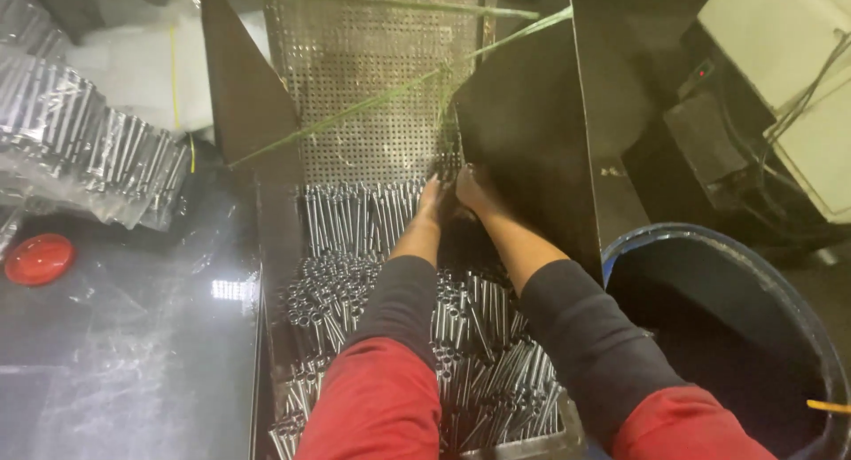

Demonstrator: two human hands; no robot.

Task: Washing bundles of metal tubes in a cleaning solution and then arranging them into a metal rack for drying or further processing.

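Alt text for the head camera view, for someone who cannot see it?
Two bare hands, left hand and right hand, reach together into shiny metal tubes in a metal trough, below a perforated chute. A blue barrel stands right.

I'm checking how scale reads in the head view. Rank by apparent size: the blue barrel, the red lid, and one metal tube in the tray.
1. Blue barrel, cut off by the frame edge yet clearly largest.
2. Red lid, far smaller.
3. One metal tube, a thin sliver, smallest. It is long enough to rival the lid's width, though.
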